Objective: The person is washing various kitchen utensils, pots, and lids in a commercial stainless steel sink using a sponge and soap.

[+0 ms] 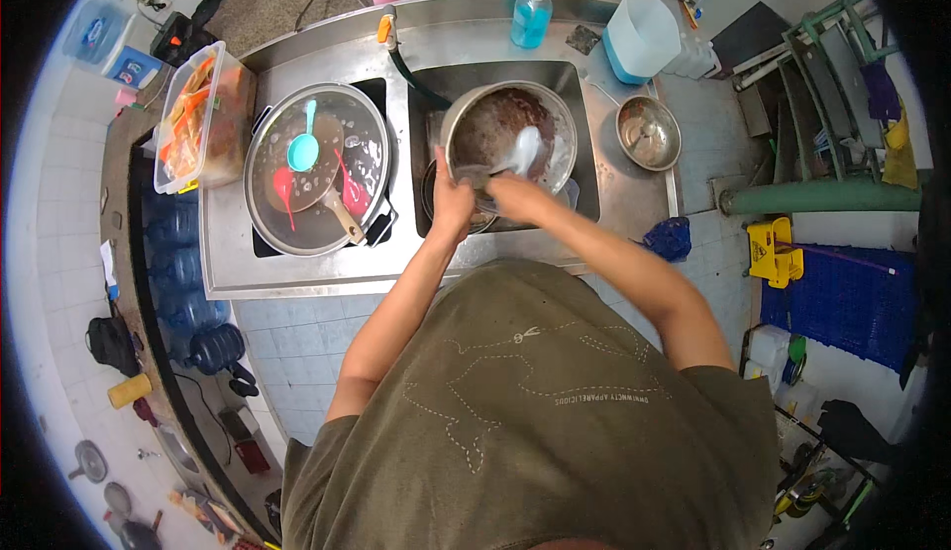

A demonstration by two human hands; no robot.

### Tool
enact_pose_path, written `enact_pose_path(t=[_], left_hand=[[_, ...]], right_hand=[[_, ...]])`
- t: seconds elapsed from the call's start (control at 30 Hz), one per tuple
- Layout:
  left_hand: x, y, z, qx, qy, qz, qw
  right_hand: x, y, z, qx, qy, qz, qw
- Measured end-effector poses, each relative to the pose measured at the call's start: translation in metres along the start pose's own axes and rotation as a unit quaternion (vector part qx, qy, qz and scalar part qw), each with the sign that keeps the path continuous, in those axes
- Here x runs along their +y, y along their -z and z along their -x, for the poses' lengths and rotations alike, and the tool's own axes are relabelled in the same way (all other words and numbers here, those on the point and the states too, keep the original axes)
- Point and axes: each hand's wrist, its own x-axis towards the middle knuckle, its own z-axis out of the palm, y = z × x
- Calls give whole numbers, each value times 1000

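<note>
A metal pot (513, 141) with brownish residue inside is in the right sink basin (587, 193). My left hand (452, 197) grips its near left rim, a finger pointing up along the wall. Closed at the near rim, my right hand (516, 197) appears to hold a pale spoon-like utensil (525, 150), whose blurred head is inside the pot. Something small and greenish shows at the right fingertips; blur hides what it is. Another round metal vessel (427, 189) sits partly hidden under the pot and my left hand.
Over the left basin stands a large water-filled basin (256, 178) with a turquoise ladle (303, 150), pink utensils and a tan-handled pan. A plastic tub (215, 119) is beside it. A tap (388, 30), blue soap bottle (531, 18), cut plastic jug (643, 33) and metal bowl (648, 134) surround the sink.
</note>
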Motion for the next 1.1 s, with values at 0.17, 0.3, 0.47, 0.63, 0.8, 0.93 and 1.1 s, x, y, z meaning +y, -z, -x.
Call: enact_pose_path(t=[0.17,0.3,0.47,0.63,0.8,0.93,1.1], left_hand=[[-4,9,-9,-4,-26,1,1000],[-8,44,-35,-33,-103,-142,984],[41,33,-26,-112,132,-35,984],[55,39,-25,-149,123,-29,981],[24,30,-23,-117,184,39,975],[7,18,-22,-95,198,102,970],[5,20,-22,-74,171,120,975]], right_hand=[[-13,-4,-4,151,76,-159,973],[38,47,14,-14,106,319,942],[71,101,-1,150,208,415,873],[38,80,15,-71,53,335,938],[15,19,14,-78,47,83,992],[-16,25,2,-6,28,-140,990],[11,43,11,-94,24,59,994]])
